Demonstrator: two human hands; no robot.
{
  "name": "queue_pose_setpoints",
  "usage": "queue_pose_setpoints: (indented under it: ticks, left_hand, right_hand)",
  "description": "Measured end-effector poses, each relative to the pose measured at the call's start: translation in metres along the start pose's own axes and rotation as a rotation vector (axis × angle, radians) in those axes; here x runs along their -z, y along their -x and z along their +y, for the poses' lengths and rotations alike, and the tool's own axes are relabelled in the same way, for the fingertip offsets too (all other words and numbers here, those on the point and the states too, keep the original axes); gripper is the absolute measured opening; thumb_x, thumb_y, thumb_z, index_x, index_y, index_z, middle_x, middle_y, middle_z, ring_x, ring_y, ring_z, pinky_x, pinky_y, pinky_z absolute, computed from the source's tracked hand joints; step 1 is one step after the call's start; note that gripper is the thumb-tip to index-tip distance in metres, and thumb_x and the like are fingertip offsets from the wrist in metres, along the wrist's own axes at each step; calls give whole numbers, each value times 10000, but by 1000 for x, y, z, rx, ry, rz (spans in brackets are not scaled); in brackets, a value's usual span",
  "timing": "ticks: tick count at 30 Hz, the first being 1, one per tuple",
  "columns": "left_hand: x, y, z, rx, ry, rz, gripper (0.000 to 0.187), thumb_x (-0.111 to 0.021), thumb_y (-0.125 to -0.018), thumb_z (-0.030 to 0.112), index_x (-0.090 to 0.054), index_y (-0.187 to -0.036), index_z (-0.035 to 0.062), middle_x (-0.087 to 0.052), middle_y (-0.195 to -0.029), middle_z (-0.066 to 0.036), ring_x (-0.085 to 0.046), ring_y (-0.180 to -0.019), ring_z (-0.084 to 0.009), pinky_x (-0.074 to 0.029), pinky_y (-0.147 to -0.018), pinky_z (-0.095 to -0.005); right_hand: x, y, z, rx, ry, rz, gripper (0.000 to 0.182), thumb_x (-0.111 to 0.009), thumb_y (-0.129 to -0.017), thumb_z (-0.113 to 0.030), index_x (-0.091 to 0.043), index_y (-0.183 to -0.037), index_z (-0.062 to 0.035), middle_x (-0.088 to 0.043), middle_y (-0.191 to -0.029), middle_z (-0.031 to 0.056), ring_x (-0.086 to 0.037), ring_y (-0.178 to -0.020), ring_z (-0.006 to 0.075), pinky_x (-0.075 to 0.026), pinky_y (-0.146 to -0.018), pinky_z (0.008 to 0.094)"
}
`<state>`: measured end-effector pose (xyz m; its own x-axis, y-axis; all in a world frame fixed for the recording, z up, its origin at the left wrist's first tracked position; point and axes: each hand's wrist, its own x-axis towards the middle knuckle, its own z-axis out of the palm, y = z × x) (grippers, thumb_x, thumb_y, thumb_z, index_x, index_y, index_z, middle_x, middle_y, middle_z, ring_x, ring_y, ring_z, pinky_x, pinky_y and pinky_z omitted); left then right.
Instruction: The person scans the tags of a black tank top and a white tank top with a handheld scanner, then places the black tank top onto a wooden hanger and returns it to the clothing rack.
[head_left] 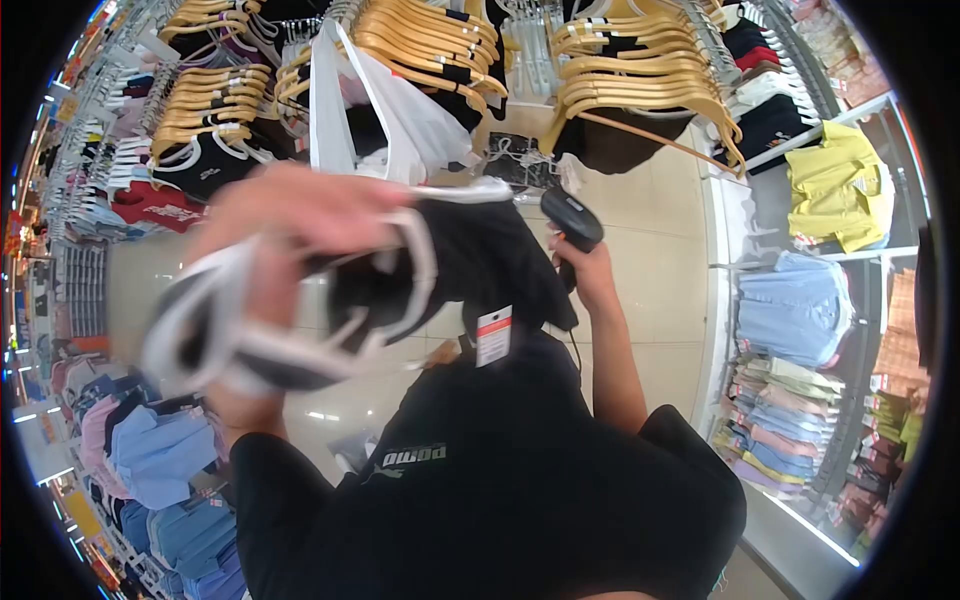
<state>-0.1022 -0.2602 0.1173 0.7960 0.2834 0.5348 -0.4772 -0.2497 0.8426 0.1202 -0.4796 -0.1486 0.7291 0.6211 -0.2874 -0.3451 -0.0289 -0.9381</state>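
My left hand [310, 215], smeared by motion, is closed on a black tank top [480, 245] with white trim, lifted at chest height. Its white-edged straps loop around and below my wrist, also blurred. A white price tag [494, 336] with a red band hangs from the garment in front of my shirt. My right hand [587, 272] grips the handle of a black handheld barcode scanner [571, 219], whose head points up and away from me beside the top. A thin cable runs down from the scanner.
Ahead hang rows of clothes on wooden hangers [640, 92], with a white plastic bag [400, 125] among them. Shelving on the right carries a yellow shirt [838, 187], a light blue shirt [795, 308] and folded clothes. More garments [165, 450] hang at the left. Underfoot is a tiled floor [655, 300].
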Motion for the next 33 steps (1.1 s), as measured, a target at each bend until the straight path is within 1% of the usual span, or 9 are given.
queue_pose_setpoints:
  ticks: [7,11,14,15,16,19,21,24,33]
  left_hand:
    - [-73,56,-92,584,258,-37,333,-467,-1068,306,-634,-1042,20,-649,-975,-53,-621,-979,-131,-497,-856,-286]
    - [-106,81,-135,592,229,-76,407,-463,-1063,370,-601,-1197,11,-644,-1095,-79,-630,-1050,-165,-494,-917,-302]
    - [-118,90,-136,691,418,-105,374,-447,-1069,306,-587,-1256,14,-645,-1127,-87,-611,-1059,-151,-477,-924,-287]
    - [-120,92,-136,720,481,-102,360,-439,-1072,279,-587,-1271,17,-653,-1111,-82,-597,-1068,-142,-463,-934,-285]
    - [-119,98,-150,651,444,-108,361,-482,-1062,318,-555,-1264,27,-619,-971,-37,-606,-822,-106,-514,-706,-249]
    - [-121,110,-160,731,373,-64,329,-480,-1062,313,-567,-1212,33,-592,-903,-10,-561,-769,-79,-487,-668,-239]
    - [-119,121,-167,718,323,-64,193,-533,-982,120,-575,-1149,33,-619,-932,-36,-589,-849,-120,-491,-744,-263]
    - [-121,129,-175,538,97,-75,352,-526,-783,-81,-583,-1116,17,-651,-1004,-101,-606,-962,-217,-478,-874,-327]
    - [-81,138,-186,621,-323,-313,365,-713,-813,50,-619,-1166,56,-628,-1038,-76,-601,-1001,-246,-461,-912,-329]
  right_hand:
    - [13,90,-51,179,-214,-50,217,-690,-875,-73,-663,-1061,36,-678,-944,146,-654,-749,195,-540,-696,321]
    - [1,126,-58,255,-137,-392,518,-675,-893,-169,-508,-1337,40,-572,-1290,268,-604,-1167,365,-514,-960,472]
    - [-2,134,-25,87,-221,-309,660,-772,-745,64,-514,-1350,12,-639,-1244,118,-609,-1144,214,-506,-976,375]
    - [-14,140,-30,63,-115,-229,620,-790,-747,51,-543,-1314,-1,-650,-1195,78,-613,-1095,177,-507,-944,344]
    - [-18,140,-26,51,-87,-252,571,-792,-760,37,-565,-1282,-9,-657,-1158,73,-616,-1067,171,-508,-923,337]
    - [-24,139,-21,-2,-231,-361,479,-800,-778,7,-609,-1217,-23,-671,-1090,67,-620,-1021,157,-504,-882,318]
    - [-30,140,-18,-28,-292,-367,444,-801,-785,-2,-626,-1192,-28,-677,-1064,67,-622,-1004,154,-501,-870,312]
    - [-33,138,-10,-28,-200,-302,417,-799,-790,-7,-639,-1175,-27,-685,-1043,66,-627,-983,154,-499,-867,309]
    - [-20,127,-47,-129,500,-272,395,-843,-729,-74,-686,-1079,22,-709,-959,56,-614,-869,121,-508,-832,292]
